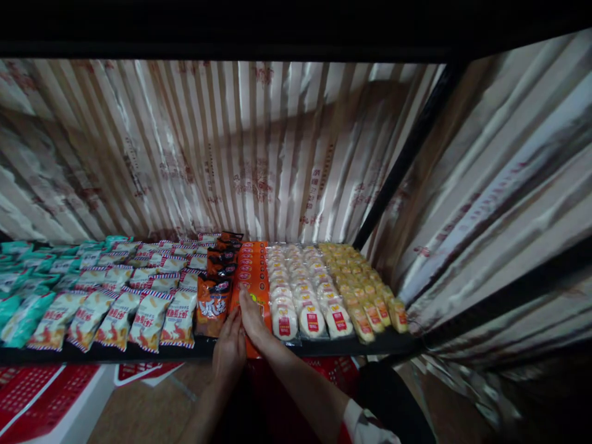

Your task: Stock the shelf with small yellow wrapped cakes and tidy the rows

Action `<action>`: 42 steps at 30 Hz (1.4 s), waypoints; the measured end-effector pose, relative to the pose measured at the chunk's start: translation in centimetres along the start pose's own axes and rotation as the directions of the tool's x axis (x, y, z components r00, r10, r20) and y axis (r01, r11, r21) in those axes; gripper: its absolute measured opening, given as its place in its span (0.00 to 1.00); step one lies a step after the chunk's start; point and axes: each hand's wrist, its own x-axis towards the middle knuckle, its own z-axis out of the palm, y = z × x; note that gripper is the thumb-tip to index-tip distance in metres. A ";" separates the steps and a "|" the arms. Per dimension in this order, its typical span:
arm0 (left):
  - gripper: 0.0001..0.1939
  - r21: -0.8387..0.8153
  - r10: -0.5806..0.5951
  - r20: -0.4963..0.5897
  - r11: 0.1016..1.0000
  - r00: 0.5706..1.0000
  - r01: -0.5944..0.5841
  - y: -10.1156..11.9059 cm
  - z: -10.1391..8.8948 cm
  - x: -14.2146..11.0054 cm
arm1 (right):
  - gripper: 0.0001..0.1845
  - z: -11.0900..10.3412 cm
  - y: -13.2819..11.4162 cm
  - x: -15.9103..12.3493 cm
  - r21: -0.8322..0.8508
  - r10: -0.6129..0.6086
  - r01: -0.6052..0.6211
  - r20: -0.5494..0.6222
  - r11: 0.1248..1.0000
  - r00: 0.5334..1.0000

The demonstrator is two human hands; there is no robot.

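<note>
A shelf row holds wrapped snacks, with a column of orange packets (252, 262) in its middle. My right hand (252, 316) rests edge-on over the front of this column, fingers stretched out and pointing to the back. Close against it on the left is my left hand (230, 339), its fingers extended at the shelf's front edge. Neither hand visibly grips a packet; the undersides of both are hidden. Left of my hands stands a brown-orange snack bag (213, 306). Right of them lie clear-wrapped round white crackers (284, 319) with red labels.
White-and-orange snack bags (178, 317) and teal bags (30, 316) fill the left side. Yellow-wrapped packs (361, 320) line the right, near a dark post (407, 154). Striped plastic sheeting (277, 154) hangs behind. Red baskets (32, 394) stand below the shelf edge.
</note>
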 end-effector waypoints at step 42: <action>0.25 0.151 0.053 0.084 0.986 0.995 -0.065 9.1 14.0 9.8 | 0.27 -19.0 7.2 7.7 -0.944 0.007 0.019 0.022 0.330 1.000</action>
